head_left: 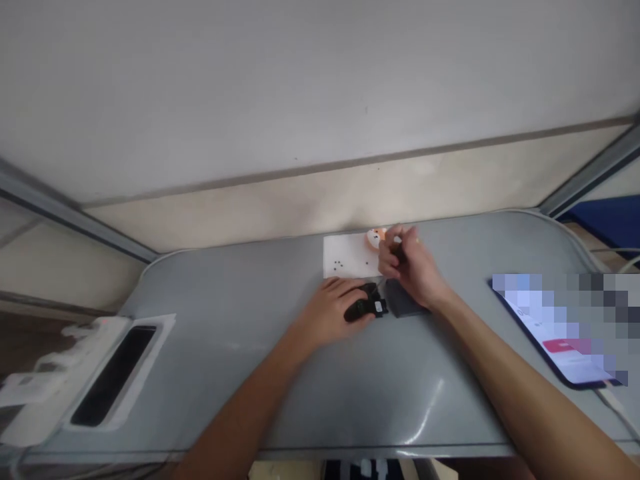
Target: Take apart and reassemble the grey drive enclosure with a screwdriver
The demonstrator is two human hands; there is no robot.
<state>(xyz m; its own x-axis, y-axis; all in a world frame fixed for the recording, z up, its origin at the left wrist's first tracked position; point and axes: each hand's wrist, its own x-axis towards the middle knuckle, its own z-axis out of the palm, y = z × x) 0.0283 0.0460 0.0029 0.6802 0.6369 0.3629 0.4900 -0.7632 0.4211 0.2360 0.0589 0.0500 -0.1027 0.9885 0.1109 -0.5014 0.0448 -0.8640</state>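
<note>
My left hand (333, 312) lies on the grey table, its fingers and thumb closed around a small black device (369, 305) with a white label. Above and to the right of the device is my right hand (411, 267), curled in a fist around what looks like a small screwdriver (399, 251). Most of the handle is hidden by the fingers; a thin shaft seems to point down at the device. A dark flat piece (400, 300) lies under my right hand. Behind the device, several tiny dark screws (338, 264) rest on a white sheet of paper (350, 250).
An orange and white animal-face figure (375, 238) stands on the paper's far right. At left, a black phone (115, 375) lies beside a white power strip (70, 380) with plugs. A lit phone or tablet (555, 333) with a cable is at right. A wall rises behind the table.
</note>
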